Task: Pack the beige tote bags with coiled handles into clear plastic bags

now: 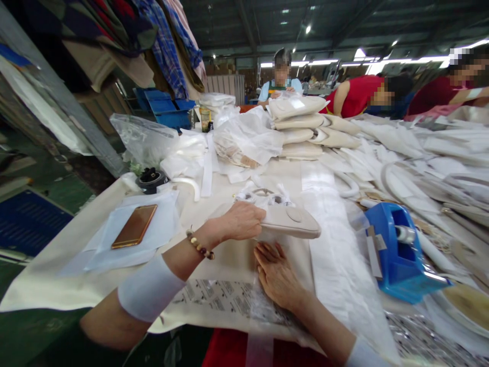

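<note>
My left hand (244, 220), with a beaded bracelet at the wrist, is closed on the edge of a beige handbag (292, 223). The bag lies on its side just above the table, with a stitched edge and a rounded tab toward me. Behind it, metal rings and a handle wrapped in clear film (263, 193) show. Below the bag, my right hand (277, 272) rests with fingers stretched out on the table covering and a clear plastic sheet (263, 306). Printed paper (217, 297) lies beside that hand, toward the left.
A phone (134, 226) lies on white sheets at left, near a black tape roll (151, 179). Stacked beige bags (300, 122) stand at the back. A blue tape dispenser (397, 255) and a strip of white sheets (336, 255) are at right. Several people work beyond the table.
</note>
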Demonstrator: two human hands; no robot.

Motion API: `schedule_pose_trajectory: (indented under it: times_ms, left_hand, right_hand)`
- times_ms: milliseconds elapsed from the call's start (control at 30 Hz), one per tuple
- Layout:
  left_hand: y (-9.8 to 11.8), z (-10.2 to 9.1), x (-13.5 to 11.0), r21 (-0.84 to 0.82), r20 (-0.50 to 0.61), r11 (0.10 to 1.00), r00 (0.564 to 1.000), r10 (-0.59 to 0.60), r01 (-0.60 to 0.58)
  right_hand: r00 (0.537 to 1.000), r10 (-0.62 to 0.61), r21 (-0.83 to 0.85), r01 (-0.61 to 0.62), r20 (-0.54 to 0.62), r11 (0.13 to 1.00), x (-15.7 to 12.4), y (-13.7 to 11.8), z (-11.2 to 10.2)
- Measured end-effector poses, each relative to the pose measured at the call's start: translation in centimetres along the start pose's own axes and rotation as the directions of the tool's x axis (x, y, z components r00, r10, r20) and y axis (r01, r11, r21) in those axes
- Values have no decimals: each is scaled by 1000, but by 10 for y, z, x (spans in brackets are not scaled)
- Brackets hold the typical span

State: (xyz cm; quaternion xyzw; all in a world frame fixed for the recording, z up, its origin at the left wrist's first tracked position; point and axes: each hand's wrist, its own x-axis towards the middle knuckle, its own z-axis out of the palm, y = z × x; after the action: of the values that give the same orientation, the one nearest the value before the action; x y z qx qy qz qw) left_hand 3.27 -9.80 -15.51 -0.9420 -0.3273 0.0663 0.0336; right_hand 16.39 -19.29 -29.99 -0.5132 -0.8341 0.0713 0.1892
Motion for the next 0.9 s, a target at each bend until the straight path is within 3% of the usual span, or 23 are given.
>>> schedule_pose_trajectory:
  times_ms: [233, 567, 700, 900]
  left_hand:
    - [1, -3, 1, 25, 17, 999, 1000, -25, 25]
    - [1, -2, -4, 1, 2, 1000, 1000, -10, 10]
    - [14, 15, -17, -2, -22, 1000, 1000, 12, -12]
    - [30, 60, -35, 6, -144, 998, 988, 63, -63]
  right_hand:
    - [1000, -10, 7, 10, 20, 1000, 20, -20, 13]
    - [995, -90, 93, 85, 50, 992, 20, -22, 6]
    - [981, -170, 189, 151, 88, 970, 13, -24, -5]
    - [953, -260, 367, 188, 156, 911, -22, -37, -22]
